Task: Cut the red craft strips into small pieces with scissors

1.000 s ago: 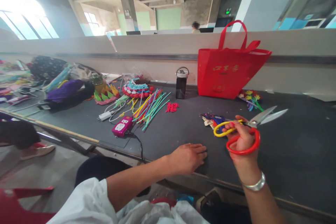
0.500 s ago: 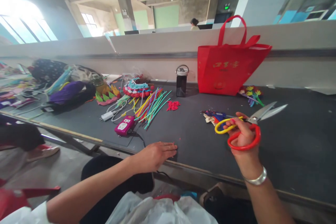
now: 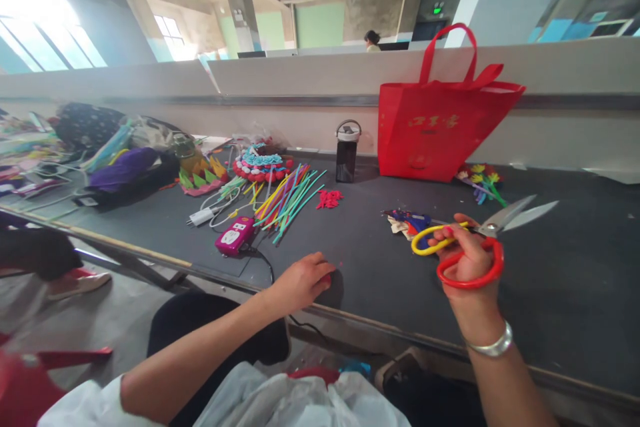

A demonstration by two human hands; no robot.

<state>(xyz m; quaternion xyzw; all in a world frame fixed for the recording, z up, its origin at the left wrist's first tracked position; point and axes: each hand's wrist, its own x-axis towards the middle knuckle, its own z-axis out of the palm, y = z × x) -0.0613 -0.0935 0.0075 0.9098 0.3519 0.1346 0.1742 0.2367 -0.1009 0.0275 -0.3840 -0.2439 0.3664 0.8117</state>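
My right hand [image 3: 467,253] is closed around a pair of scissors [image 3: 494,230] with one yellow and one red handle loop. The blades stand apart and point right, above the table. Close to the table's front edge, my left hand [image 3: 303,280] has its fingers curled down, with a bit of red at the fingertips too small to make out. A pile of small red pieces [image 3: 329,198] lies beyond it. Behind the scissors' yellow loop is a blue tool [image 3: 417,221], partly hidden, on a crumpled pale scrap [image 3: 399,227].
Colourful stems [image 3: 291,203] lie left of the red pieces, near a magenta power box [image 3: 235,237] with its cord. A dark bottle [image 3: 346,160] and a red bag [image 3: 440,133] stand at the back. Coloured flowers [image 3: 481,180] lie by the bag.
My left hand has gone from lying flat with straight fingers to curled fingers, its knuckles raised. My right hand still holds the scissors, with blades apart.
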